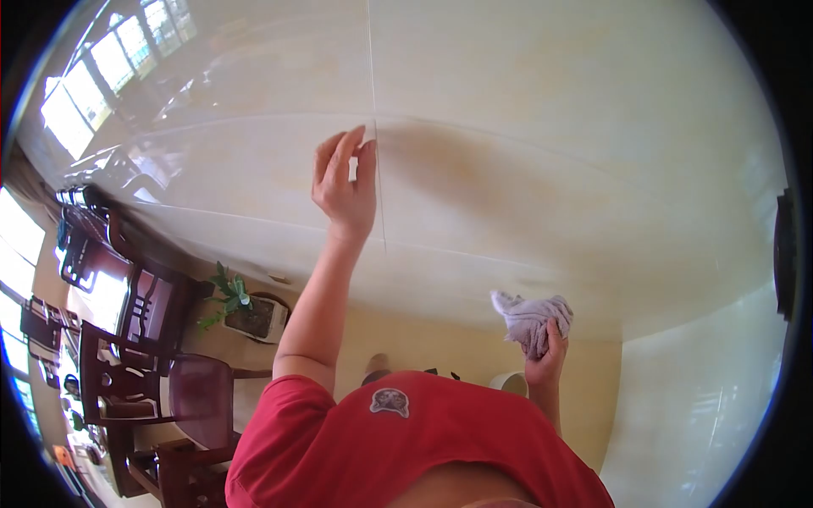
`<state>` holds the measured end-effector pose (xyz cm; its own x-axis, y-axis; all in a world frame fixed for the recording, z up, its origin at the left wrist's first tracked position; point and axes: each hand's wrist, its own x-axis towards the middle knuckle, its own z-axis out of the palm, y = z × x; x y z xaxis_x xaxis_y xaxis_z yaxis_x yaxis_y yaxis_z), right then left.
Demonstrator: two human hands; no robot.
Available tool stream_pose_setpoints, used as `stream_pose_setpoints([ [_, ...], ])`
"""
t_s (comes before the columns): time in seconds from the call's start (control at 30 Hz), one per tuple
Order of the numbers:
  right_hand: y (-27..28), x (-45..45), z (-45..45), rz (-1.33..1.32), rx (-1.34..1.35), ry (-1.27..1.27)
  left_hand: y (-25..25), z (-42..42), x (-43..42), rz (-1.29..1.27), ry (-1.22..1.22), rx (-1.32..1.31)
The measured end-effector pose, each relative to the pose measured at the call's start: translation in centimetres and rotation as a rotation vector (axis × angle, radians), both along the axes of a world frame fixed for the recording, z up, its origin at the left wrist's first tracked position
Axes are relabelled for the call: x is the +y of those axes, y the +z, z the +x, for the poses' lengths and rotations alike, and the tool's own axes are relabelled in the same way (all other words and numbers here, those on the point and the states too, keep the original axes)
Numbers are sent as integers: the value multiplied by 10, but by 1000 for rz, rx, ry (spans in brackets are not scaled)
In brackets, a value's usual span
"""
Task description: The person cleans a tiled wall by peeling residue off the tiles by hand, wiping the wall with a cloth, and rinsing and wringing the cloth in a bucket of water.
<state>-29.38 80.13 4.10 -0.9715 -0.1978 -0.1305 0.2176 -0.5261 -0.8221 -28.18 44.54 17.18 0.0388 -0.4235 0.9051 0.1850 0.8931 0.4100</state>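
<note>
Raised near a seam in the glossy cream tiled wall [525, 76] is my left hand [345, 182]. Its thumb and index finger stand apart, with a small gap between them and nothing seen in the hand. Lower down on the right, my right hand [546, 354] grips a crumpled, pale lilac cloth [533, 318], its fingers partly hidden by the folds. The cloth hangs in front of the lower wall.
A potted green plant [251, 315] stands on the floor at the lower left. Dark wooden chairs [201, 394] and a table are left of it. A white round container [510, 383] is partly hidden by my body. A dark object [785, 254] is at the right edge.
</note>
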Motion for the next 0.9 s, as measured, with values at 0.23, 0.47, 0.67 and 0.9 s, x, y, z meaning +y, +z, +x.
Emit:
stream_pose_setpoints([
  [0.23,3,-5,1,-1,-59,-28,1,-13,-26,-144,70,8],
  [0.47,-10,3,-2,-18,-73,-55,1,-14,-22,-96,132,28],
  [0.67,-11,0,-4,-5,-140,-182,-6,-17,-26,-127,94,62],
  [0.9,-8,3,-8,-33,-62,-54,0,-16,-25,-165,81,65],
])
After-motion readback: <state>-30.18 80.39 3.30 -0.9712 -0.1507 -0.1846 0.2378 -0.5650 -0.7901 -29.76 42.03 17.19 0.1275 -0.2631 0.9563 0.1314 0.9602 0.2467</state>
